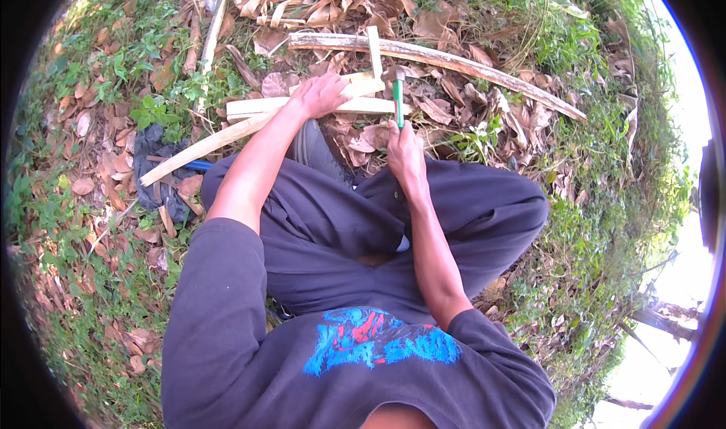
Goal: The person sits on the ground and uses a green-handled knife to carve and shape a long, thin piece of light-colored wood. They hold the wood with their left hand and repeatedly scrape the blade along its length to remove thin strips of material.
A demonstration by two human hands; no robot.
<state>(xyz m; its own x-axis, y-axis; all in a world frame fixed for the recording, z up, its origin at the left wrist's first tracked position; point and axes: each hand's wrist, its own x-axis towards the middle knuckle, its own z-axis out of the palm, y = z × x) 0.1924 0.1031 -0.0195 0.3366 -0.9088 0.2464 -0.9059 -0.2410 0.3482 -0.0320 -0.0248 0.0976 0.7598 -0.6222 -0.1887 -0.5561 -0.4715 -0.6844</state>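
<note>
the left hand point(321, 94) is pressing flat, fingers spread, on a pale split stick point(333, 105) lying across the leaf litter just past the person's crossed legs, pinning it where it is crossing a second, longer stick point(204, 146) that is slanting down to the left. the right hand point(404, 151) is wrapping closed around the green handle of a tool point(398, 100) and holding it upright, its tip touching the pinned stick; what kind of tool it is i cannot tell. the sticks are looking light, dry and stiff, likely to split along the grain and to skid on loose leaves, so a flat press near the crossing seems the safest hold. a short pale slat point(374, 51) is standing up behind them, and a thick weathered branch point(454, 62) is lying further back. a dark cloth point(155, 168) is sitting on the ground at left. no packages, labels or signs are showing; the only print is a blue and red graphic on the person's dark shirt point(374, 342).
</note>
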